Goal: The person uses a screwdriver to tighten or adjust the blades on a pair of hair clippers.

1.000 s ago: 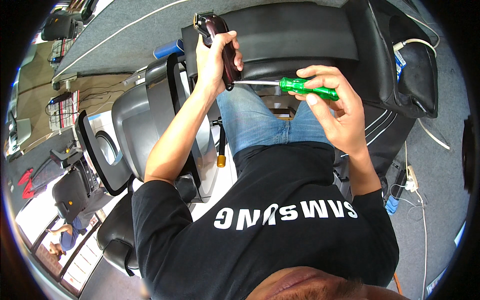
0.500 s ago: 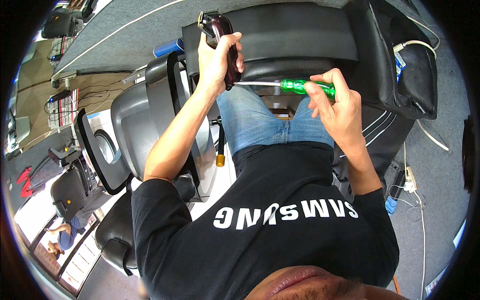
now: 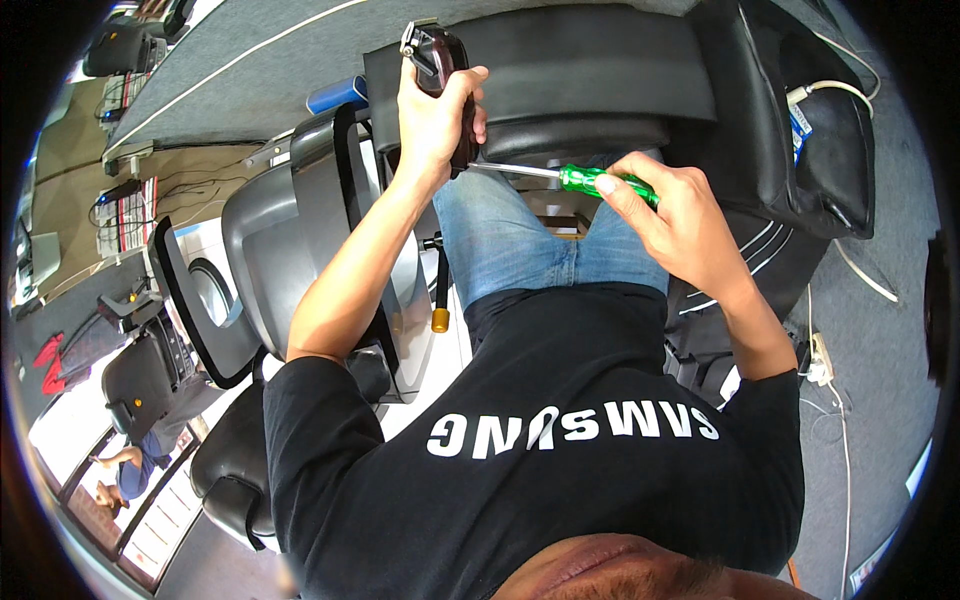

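Gripping a dark hair clipper [image 3: 452,52], the left hand [image 3: 430,128] has its fingers wrapped round the body, blades pointing away from the person, while the right hand [image 3: 690,225] is closed on a green-handled screwdriver [image 3: 582,178], its tip at the clipper's near end. I see the clipper held out past the jeans [image 3: 500,240], a black padded seat [image 3: 590,75] behind it, a grey chair [image 3: 265,245] to the left.

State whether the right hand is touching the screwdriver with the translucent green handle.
Touching. The head view shows the right hand gripping the green-handled screwdriver, its thumb lying directly on the handle.
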